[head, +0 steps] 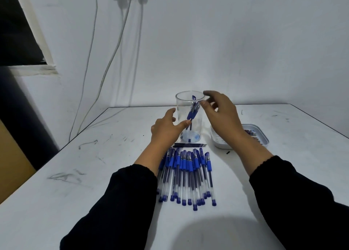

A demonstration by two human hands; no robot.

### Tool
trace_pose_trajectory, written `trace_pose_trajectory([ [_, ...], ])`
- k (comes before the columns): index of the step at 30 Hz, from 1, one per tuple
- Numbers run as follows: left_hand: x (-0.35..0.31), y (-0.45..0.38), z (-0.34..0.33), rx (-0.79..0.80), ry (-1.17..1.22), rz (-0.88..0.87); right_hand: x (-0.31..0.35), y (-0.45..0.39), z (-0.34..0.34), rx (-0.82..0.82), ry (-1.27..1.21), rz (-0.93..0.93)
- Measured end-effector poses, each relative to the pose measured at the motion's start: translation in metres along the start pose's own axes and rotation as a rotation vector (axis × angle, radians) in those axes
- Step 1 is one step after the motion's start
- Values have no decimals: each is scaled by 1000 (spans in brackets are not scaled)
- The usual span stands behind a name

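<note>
A blue pen (193,112) stands slanted inside a clear plastic cup (198,126), tip down near the base and cap leaning toward the rim on the right. The cup stands upright on the tabletop (94,164), toward the far middle. The left hand (166,128) steadies it, thumb across the front wall and fingers curling round the left side. The right hand (222,113) hovers at the rim with its fingers loosely spread; the thumb is close to the pen's cap, but it does not seem to be pinching anything.

The pen looks light and stiff, with a smooth barrel that may slip and a ribbed blue grip that gives better hold, so thumb and forefinger are best placed there or at the cap. The cup is thin and probably light enough to tip when a pen drops against its wall, so a hold low on its side makes sense.

Just in front of the cup lie a few thin dark refills (189,145), side by side. Nearer the person a heap of matching pens (187,174) lies roughly parallel between the two black sleeves. To the right of the cup sits a shallow white tray (219,142), its contents too small to make out. Cables (117,47) hang down the white wall behind.
</note>
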State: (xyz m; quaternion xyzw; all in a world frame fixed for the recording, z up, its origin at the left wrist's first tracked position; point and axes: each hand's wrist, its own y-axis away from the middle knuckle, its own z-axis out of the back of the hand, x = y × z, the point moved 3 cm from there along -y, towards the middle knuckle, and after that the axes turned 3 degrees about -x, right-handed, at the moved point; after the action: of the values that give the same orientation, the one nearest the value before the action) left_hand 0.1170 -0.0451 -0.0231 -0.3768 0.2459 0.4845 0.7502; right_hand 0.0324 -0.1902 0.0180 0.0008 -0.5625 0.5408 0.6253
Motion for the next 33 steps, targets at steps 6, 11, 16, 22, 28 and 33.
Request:
trace_pose_trajectory([
  [6,17,29,7,103,71,-50,-30,39,10,406,217,-219],
  [11,21,61,10,230,15,-159,-45,62,8,555,362,-371],
  [16,17,81,6,373,-205,-352,-46,72,3,551,424,-384],
  [22,17,84,4,389,-290,-387,-43,73,2,493,376,-392],
  [28,18,84,4,385,-289,-379,-43,69,10,380,89,-536],
  [33,17,83,4,381,-283,-377,-44,65,17,301,-172,-624],
])
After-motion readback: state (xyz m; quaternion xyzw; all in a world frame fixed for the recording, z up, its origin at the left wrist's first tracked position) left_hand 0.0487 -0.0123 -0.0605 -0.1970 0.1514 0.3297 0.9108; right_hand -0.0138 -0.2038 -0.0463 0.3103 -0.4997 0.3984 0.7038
